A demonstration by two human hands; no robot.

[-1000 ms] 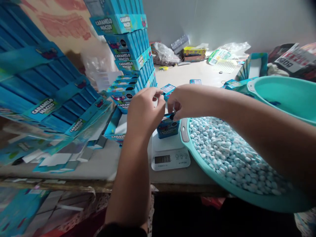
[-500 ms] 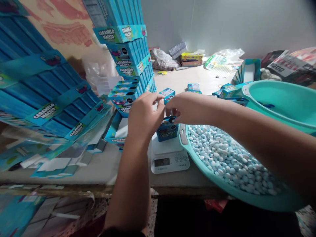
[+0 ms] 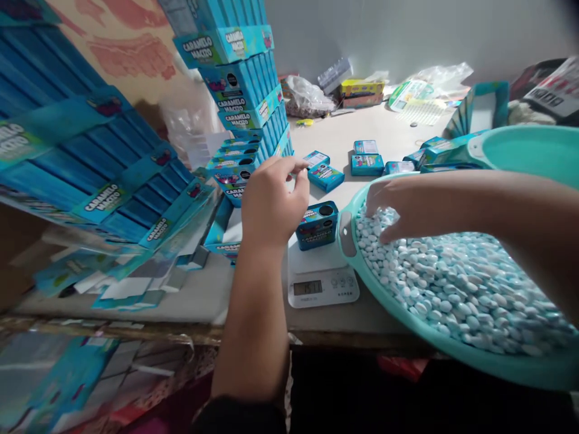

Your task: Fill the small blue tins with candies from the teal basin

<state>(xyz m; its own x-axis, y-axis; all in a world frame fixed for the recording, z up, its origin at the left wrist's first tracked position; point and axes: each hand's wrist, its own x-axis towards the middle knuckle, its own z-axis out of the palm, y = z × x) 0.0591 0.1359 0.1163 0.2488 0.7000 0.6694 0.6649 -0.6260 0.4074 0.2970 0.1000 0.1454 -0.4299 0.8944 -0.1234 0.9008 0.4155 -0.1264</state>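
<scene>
A small blue candy box (image 3: 316,232) with a dark round opening in its top stands upright on a white digital scale (image 3: 323,292). My left hand (image 3: 277,202) hovers at the box's left side, thumb and index finger pinched together; whatever is between them is too small or hidden to make out. My right hand (image 3: 389,202) is lowered at the near-left part of a turquoise tub, its thumb apart from the fingers, touching the white and pale-blue candies (image 3: 447,289). The tub (image 3: 393,328) has its handle beside the scale.
Tall stacks of blue candy cartons (image 3: 244,90) rise at the left. Several small blue boxes (image 3: 367,164) lie behind the scale. A second turquoise tub (image 3: 534,154) sits at the back right. Flattened cardboard (image 3: 129,292) lies at the left near the table edge.
My right hand has left the top of the candy box and moved right into the tub. The left hand stays near the box. The view has shifted slightly.
</scene>
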